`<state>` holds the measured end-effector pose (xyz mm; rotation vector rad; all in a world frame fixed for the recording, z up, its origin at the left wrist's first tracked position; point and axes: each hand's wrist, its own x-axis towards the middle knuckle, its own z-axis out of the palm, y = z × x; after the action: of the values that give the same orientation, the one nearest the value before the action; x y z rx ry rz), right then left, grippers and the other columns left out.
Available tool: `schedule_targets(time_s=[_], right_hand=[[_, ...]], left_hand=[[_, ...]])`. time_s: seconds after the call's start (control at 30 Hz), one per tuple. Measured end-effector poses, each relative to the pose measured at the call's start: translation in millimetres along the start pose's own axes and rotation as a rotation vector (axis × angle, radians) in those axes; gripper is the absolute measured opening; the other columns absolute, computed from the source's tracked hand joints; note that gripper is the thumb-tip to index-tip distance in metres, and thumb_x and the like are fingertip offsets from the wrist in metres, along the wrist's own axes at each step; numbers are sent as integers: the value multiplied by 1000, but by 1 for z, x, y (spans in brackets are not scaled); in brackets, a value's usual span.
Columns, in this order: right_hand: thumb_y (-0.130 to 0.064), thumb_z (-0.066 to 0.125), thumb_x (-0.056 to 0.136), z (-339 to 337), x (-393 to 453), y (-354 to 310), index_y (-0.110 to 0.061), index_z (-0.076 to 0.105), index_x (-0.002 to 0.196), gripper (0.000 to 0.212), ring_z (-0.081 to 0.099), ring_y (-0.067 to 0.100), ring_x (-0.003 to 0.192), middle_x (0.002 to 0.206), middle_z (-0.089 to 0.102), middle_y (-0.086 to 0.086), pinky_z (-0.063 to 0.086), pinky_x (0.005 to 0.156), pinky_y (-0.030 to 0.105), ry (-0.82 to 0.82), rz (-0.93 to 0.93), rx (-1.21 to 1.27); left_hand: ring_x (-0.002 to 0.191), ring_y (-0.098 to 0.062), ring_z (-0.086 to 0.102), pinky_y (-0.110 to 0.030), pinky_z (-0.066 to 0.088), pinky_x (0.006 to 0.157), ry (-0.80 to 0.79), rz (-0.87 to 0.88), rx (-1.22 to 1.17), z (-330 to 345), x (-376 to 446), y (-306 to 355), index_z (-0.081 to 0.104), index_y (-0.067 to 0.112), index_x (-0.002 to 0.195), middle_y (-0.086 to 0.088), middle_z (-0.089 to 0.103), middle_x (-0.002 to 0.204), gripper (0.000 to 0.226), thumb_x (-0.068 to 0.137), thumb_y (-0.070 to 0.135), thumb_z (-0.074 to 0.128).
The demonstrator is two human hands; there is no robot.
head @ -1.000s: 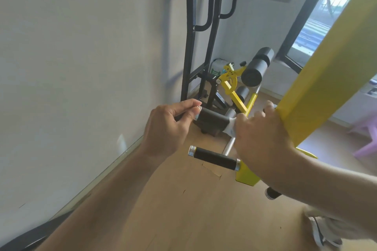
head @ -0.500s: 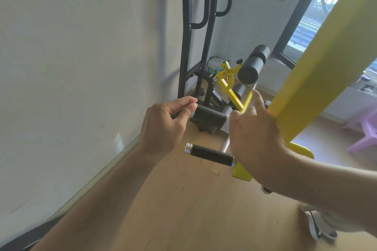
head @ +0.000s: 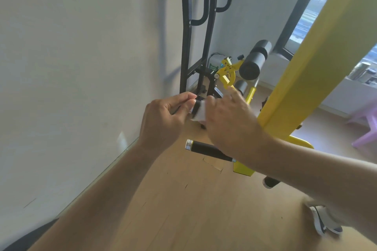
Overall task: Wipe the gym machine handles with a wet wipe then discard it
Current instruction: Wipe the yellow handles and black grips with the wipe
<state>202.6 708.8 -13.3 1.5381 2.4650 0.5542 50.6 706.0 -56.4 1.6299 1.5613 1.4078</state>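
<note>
The gym machine [head: 318,63] fills the right of the view: we see its broad yellow beam running from the top right corner down toward the middle, where it meets a yellow base on the wooden floor [head: 183,210]. Behind it, against the pale wall [head: 71,67], stands a black steel frame [head: 195,26] with curved bars, and a black foam roller [head: 254,62] juts out beside a yellow adjuster plate. At the lower right, one shoe [head: 322,222] rests on the floor, and a lilac plastic stool [head: 367,128] sits at the far right edge.

Both our forearms reach in from below and meet just left of the beam. Our right hand [head: 230,126] is closed over the upper handle [head: 196,106], with the white wet wipe [head: 201,113] wrapped between the palm and the grip; only a patch of wipe shows at the hand's left edge, so the fingers are curled out of sight and we judge them to be clasping wipe and handle together. Our left hand [head: 163,120] sits at the handle's free end, thumb and forefinger pinched narrowly there; whether they grip the end cap or an edge of the wipe, we cannot tell, since the spot is blurred.

Below both hands, apart from them, a lower handle [head: 208,150] with a black grip and a silver end cap points to the left.
</note>
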Motion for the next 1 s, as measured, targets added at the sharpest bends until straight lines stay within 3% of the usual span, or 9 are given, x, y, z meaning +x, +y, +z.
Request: schedule_targets(time_s=[0.1, 0.2, 0.27, 0.37, 0.5, 0.63, 0.8, 0.93, 1.0], right_hand=[[-22, 23, 95, 5, 8, 0, -11, 45, 110, 29, 63, 25, 90, 88, 58, 3, 27, 113, 45, 103, -47, 154], [-26, 42, 100, 5, -11, 16, -12, 42, 122, 26, 65, 27, 100, 101, 60, 4, 26, 113, 46, -51, 0, 90], [-43, 48, 99, 1, -18, 17, -12, 41, 126, 41, 62, 26, 106, 114, 63, 4, 28, 113, 44, -120, 5, 98], [-79, 36, 86, -5, -7, 4, -13, 45, 122, 76, 59, 21, 102, 109, 61, 0, 37, 103, 37, -116, 30, 354], [-56, 36, 100, -1, -9, 7, -15, 45, 111, 43, 64, 23, 90, 98, 66, 1, 33, 106, 46, -41, 36, 147], [-29, 33, 100, -4, -35, 21, -11, 37, 104, 19, 63, 31, 96, 94, 65, 9, 23, 112, 56, -198, 86, -185], [-37, 34, 104, -11, -9, 4, -11, 44, 107, 28, 66, 29, 92, 77, 48, 2, 11, 119, 55, -82, 15, -127], [-45, 38, 103, -9, -2, 4, -7, 47, 113, 40, 67, 32, 97, 88, 63, 8, 18, 120, 52, -9, -53, 29], [-44, 46, 101, -8, -18, 16, -5, 44, 121, 43, 66, 32, 103, 104, 68, 10, 18, 118, 52, -114, -41, -67]], left_hand=[[92, 7, 69, -9, 50, 81, -7, -7, -4, -3, 0, -1, 79, 29, 102, 19, 78, 95, 14, 92, 31, 69], [96, 8, 68, -4, 46, 82, 27, -18, 3, -4, -1, -3, 79, 29, 103, 19, 77, 98, 16, 92, 33, 70], [95, 7, 68, -3, 45, 81, 26, -28, -2, -2, -3, -3, 79, 29, 104, 19, 77, 98, 17, 92, 34, 69], [91, 7, 69, -6, 48, 80, 1, -46, -25, -2, -5, -1, 79, 29, 104, 19, 77, 97, 17, 92, 34, 69], [95, 10, 68, -4, 47, 83, -3, -29, -22, -6, -5, -1, 80, 29, 103, 19, 77, 98, 17, 90, 34, 71], [94, 12, 67, 0, 43, 79, -5, -14, -37, -5, -6, 0, 79, 27, 104, 18, 78, 97, 16, 91, 32, 70], [99, 16, 64, 4, 40, 78, -30, -48, -42, 1, -7, 3, 78, 31, 107, 20, 77, 103, 18, 93, 34, 67], [97, 11, 66, 1, 43, 79, -2, -26, -14, -2, -6, 0, 79, 31, 106, 19, 77, 99, 18, 92, 36, 68], [95, 13, 66, 1, 42, 78, 11, -32, -14, -5, -7, -3, 79, 32, 104, 21, 77, 95, 17, 92, 36, 68]])
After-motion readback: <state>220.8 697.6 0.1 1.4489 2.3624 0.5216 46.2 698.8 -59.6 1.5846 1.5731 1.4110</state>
